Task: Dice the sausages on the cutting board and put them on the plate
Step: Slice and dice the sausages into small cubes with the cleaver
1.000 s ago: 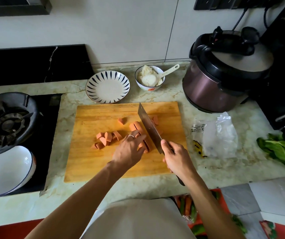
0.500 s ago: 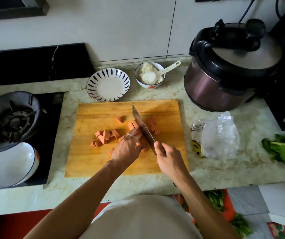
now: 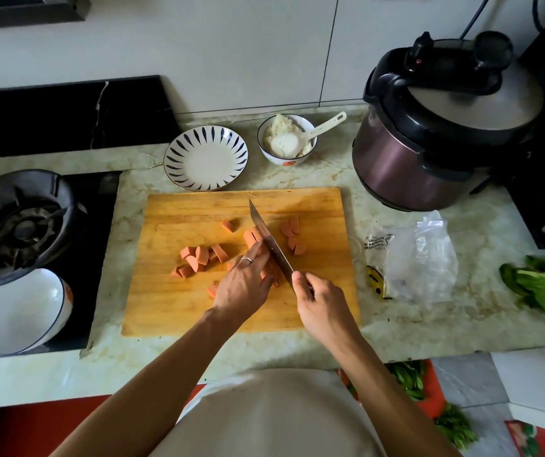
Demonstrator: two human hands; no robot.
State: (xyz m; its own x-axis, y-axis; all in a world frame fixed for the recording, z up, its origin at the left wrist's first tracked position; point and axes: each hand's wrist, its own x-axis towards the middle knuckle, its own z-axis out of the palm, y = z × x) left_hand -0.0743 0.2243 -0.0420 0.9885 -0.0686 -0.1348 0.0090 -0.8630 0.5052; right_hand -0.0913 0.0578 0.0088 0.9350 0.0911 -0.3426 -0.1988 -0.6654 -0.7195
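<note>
On the wooden cutting board (image 3: 195, 311) in the middle of the bench (image 3: 482, 318), the left hand (image 3: 244, 285) lies curled over the uncut length of sausage (image 3: 253, 237), fingertips pressing it down, a ring on one finger. The right hand (image 3: 317, 300) grips the handle of a cleaver (image 3: 269, 245), whose blade runs away toward the far side, right beside the left knuckles and down at the sausage. A heap of cut sausage pieces (image 3: 198, 258) lies to the left of the hands, one piece (image 3: 228, 225) farther off, and a few slices (image 3: 292, 237) to the right of the blade. The striped plate (image 3: 206, 158) sits just beyond the board's far edge, holding nothing. To its right is a bowl of rice (image 3: 286, 140) with a spoon in it, then a pressure cooker (image 3: 436, 127). A plastic bag (image 3: 419, 258) and leafy greens (image 3: 541, 288) lie at the right; a white bowl (image 3: 20, 311) rests on the stove (image 3: 17, 222) at the left.
</note>
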